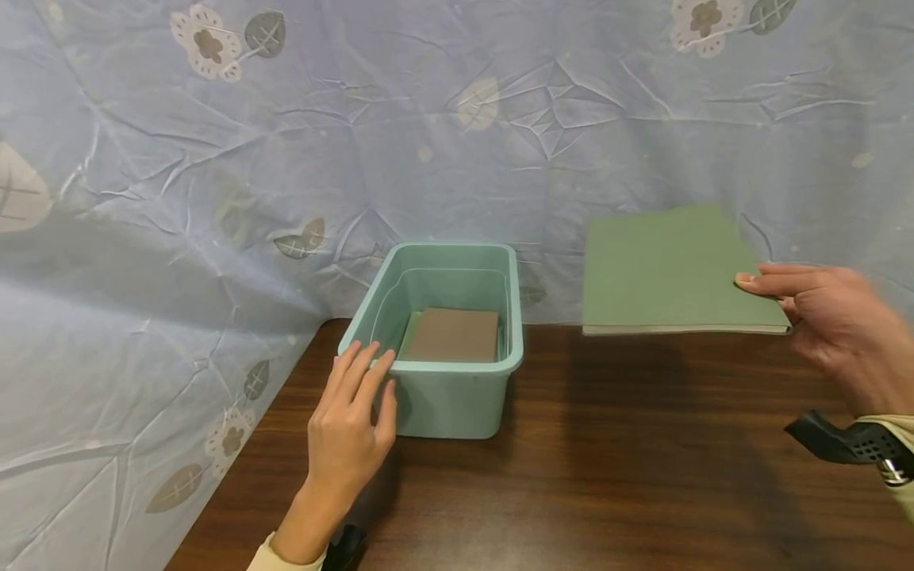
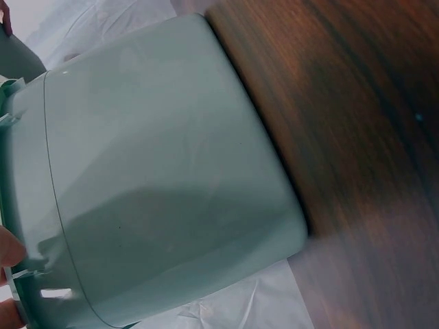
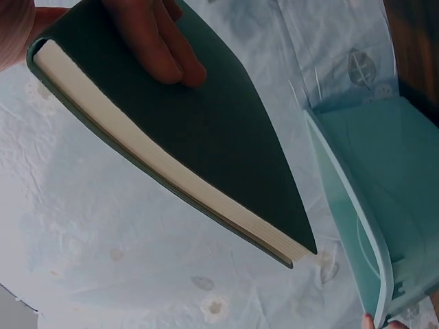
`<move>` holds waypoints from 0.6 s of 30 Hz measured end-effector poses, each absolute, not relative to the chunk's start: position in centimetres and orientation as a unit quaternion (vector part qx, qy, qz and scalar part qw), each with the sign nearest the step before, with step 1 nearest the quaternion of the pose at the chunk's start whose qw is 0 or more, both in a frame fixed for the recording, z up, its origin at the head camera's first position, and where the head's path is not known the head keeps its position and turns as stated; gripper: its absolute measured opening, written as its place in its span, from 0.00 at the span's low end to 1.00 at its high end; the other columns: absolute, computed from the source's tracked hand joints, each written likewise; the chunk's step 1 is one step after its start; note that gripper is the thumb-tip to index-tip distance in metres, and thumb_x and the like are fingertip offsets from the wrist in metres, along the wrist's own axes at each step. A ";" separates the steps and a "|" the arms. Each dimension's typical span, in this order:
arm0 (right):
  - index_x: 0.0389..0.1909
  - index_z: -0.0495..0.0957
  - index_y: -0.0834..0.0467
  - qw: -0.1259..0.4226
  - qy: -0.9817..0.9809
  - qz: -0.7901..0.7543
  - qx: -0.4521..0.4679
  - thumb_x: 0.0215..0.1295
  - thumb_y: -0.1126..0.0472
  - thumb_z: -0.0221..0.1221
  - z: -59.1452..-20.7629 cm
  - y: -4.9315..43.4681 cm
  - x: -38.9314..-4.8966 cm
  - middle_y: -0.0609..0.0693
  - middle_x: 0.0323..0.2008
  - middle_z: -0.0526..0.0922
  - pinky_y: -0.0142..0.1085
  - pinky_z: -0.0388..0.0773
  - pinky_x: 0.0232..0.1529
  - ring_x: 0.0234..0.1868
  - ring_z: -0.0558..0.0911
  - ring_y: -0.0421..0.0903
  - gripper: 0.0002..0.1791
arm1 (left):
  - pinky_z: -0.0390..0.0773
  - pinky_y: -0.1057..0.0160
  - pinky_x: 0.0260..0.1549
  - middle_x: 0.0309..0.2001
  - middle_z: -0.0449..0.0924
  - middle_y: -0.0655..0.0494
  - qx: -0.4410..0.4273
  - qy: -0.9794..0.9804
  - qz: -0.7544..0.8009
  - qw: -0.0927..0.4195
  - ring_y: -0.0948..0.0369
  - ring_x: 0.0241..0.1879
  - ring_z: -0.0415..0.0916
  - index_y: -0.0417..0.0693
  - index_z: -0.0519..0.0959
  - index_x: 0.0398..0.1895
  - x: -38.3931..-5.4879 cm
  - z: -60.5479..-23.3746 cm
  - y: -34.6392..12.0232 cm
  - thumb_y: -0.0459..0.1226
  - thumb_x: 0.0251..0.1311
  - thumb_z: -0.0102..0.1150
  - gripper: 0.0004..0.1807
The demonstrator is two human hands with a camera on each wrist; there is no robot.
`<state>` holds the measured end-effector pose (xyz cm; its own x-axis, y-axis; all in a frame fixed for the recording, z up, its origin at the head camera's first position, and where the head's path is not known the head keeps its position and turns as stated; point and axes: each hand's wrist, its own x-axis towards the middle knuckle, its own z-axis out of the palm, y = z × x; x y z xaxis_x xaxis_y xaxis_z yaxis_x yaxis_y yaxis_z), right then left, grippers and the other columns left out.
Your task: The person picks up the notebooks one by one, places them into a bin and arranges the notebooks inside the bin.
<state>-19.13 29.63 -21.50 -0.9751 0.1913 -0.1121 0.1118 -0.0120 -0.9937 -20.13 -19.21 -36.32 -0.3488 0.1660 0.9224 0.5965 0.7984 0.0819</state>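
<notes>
My right hand [image 1: 839,317] pinches a green notebook [image 1: 667,274] by its right edge, thumb on top and fingers underneath. The notebook is held up in the air, roughly level, to the right of the bin. Its cream page edges show in the right wrist view, with fingers [image 3: 161,48] flat against the dark green cover. On the near left corner of a teal plastic bin [image 1: 453,404] rests my left hand [image 1: 350,420], fingers extended over the rim. Inside the bin lie a brown notebook [image 1: 457,333] and a green one partly hidden beneath it.
The bin stands on a dark brown wooden table [image 1: 571,476], near its back left. A pale blue floral cloth [image 1: 443,159] hangs behind and along the left side. A black wrist strap [image 1: 850,440] sits on the right forearm.
</notes>
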 end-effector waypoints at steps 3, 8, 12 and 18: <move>0.47 0.73 0.36 0.024 -0.682 0.722 -0.110 0.66 0.59 0.63 -21.3 28.7 -19.4 0.28 0.72 0.14 0.19 0.70 0.35 0.75 0.18 0.38 0.16 | 0.75 0.44 0.63 0.57 0.81 0.43 -0.239 -0.797 -0.208 0.515 0.42 0.60 0.75 0.40 0.81 0.55 -20.1 -36.3 -19.2 0.31 0.57 0.62 0.20; 0.42 0.77 0.40 0.009 -0.656 0.747 -0.110 0.64 0.64 0.64 -21.0 27.5 -20.1 0.27 0.74 0.21 0.18 0.73 0.34 0.76 0.28 0.35 0.14 | 0.75 0.45 0.63 0.57 0.81 0.43 -0.239 -0.798 -0.208 0.513 0.42 0.60 0.75 0.40 0.81 0.55 -20.0 -36.3 -19.2 0.31 0.57 0.62 0.20; 0.44 0.76 0.43 -0.019 -0.641 0.760 -0.109 0.64 0.65 0.64 -20.7 26.5 -20.6 0.27 0.74 0.22 0.18 0.75 0.36 0.76 0.32 0.34 0.15 | 0.75 0.45 0.63 0.57 0.81 0.42 -0.239 -0.797 -0.209 0.513 0.42 0.60 0.75 0.40 0.81 0.55 -20.1 -36.3 -19.2 0.31 0.57 0.62 0.20; 0.74 0.53 0.48 -0.041 -0.630 0.769 -0.101 0.64 0.68 0.63 -20.4 24.0 -21.6 0.32 0.78 0.30 0.19 0.76 0.35 0.70 0.48 0.34 0.42 | 0.75 0.44 0.63 0.57 0.81 0.43 -0.240 -0.797 -0.209 0.513 0.42 0.60 0.75 0.40 0.81 0.56 -20.1 -36.3 -19.2 0.31 0.58 0.62 0.20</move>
